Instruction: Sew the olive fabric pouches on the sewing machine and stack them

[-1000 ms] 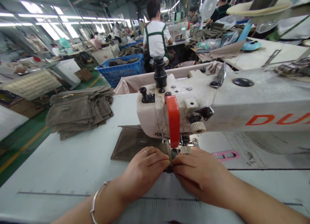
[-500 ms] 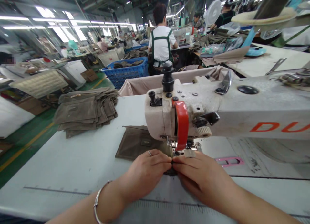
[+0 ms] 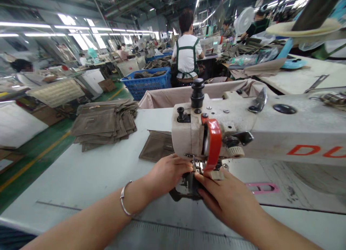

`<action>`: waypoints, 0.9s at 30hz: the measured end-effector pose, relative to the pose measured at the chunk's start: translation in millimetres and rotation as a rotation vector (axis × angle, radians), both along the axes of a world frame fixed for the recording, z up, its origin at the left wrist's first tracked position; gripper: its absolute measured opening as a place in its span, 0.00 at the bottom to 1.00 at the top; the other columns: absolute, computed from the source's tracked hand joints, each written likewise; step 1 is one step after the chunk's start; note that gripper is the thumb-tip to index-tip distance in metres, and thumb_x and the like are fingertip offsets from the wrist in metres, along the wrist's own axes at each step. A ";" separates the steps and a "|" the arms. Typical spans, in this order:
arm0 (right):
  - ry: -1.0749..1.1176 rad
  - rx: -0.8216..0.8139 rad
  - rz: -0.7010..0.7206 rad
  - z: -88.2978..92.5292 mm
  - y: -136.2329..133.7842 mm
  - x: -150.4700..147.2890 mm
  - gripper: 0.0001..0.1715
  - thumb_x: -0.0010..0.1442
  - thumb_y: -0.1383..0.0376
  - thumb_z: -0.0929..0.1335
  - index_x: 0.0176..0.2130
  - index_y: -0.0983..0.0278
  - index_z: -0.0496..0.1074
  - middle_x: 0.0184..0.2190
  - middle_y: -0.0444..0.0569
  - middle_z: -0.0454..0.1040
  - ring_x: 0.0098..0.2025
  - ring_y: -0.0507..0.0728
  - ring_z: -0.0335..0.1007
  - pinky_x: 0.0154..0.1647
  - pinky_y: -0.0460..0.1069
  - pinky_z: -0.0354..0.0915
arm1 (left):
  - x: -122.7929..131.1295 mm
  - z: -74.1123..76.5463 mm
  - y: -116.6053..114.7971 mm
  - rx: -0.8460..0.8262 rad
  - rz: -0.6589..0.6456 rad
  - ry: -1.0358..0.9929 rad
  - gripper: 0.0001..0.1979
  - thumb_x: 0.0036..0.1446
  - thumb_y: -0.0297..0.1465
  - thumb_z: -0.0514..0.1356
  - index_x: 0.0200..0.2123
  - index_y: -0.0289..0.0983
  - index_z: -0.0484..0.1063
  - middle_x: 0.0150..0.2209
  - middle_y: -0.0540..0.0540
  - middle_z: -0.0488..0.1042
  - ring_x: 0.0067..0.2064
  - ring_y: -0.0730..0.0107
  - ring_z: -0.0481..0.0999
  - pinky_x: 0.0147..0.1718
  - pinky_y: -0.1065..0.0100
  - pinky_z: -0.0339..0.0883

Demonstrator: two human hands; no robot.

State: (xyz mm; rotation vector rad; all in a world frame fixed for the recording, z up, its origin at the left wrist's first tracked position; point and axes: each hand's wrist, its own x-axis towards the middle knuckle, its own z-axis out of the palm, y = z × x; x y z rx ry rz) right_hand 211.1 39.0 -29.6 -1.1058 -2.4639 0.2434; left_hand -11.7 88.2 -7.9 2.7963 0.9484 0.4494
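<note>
A brown fabric panel (image 3: 155,147) with a small dark label lies on the table, partly under the head of a white sewing machine (image 3: 186,134). My left hand (image 3: 166,172) has its fingers together on the panel's near edge, left of the presser foot (image 3: 199,166). On the other side, my right hand (image 3: 227,194) has its fingertips close by the foot, fingers drawn together; what lies under them is hidden. The two hands are slightly apart. Between them and below, the dark metal plate (image 3: 186,190) of the machine bed shows. A red guard (image 3: 212,145) hangs over the needle area.
A pile of similar brown pieces (image 3: 105,123) lies at the table's left. A pink slotted piece (image 3: 262,188) is on the machine bed. Behind stand a pink cloth-lined bin (image 3: 162,98), a blue crate (image 3: 147,84) and a person in a white shirt (image 3: 186,51).
The fabric panel has slid away from me, deeper under the machine head, uncovering the dark plate. My left hand has followed forward, and my fingertips have separated. The view has shifted a little.
</note>
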 end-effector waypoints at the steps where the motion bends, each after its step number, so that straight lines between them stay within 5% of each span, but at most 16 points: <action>1: -0.002 0.004 0.001 -0.2 -0.1 -0.1 0.19 0.63 0.66 0.63 0.53 0.65 0.69 0.45 0.55 0.71 0.47 0.66 0.64 0.46 0.64 0.68 | 0.7 -0.1 2.1 0.007 0.021 0.018 0.11 0.62 0.23 0.55 0.41 0.39 0.75 0.42 0.49 0.79 0.46 0.68 0.77 0.49 0.66 0.69; 14: 0.008 0.038 -0.009 1.9 0.5 -1.5 0.17 0.63 0.66 0.63 0.50 0.66 0.71 0.43 0.56 0.72 0.44 0.66 0.65 0.42 0.63 0.69 | 0.3 -5.5 10.7 0.076 0.090 -0.026 0.10 0.59 0.24 0.58 0.41 0.40 0.77 0.42 0.48 0.79 0.46 0.63 0.77 0.47 0.63 0.71; 22: 0.039 0.057 -0.009 1.5 -1.2 0.2 0.18 0.63 0.66 0.63 0.51 0.65 0.71 0.45 0.58 0.72 0.44 0.67 0.65 0.41 0.63 0.69 | 14.7 31.8 -6.3 -0.087 0.048 0.245 0.08 0.60 0.28 0.59 0.42 0.35 0.75 0.43 0.44 0.78 0.50 0.58 0.74 0.53 0.57 0.66; 27: 0.025 0.023 0.001 0.4 -0.9 1.7 0.19 0.63 0.67 0.63 0.53 0.63 0.69 0.46 0.56 0.71 0.46 0.66 0.64 0.43 0.62 0.69 | 21.1 37.0 -19.1 -0.106 0.058 0.246 0.11 0.60 0.28 0.59 0.45 0.32 0.73 0.45 0.41 0.76 0.51 0.58 0.72 0.54 0.58 0.64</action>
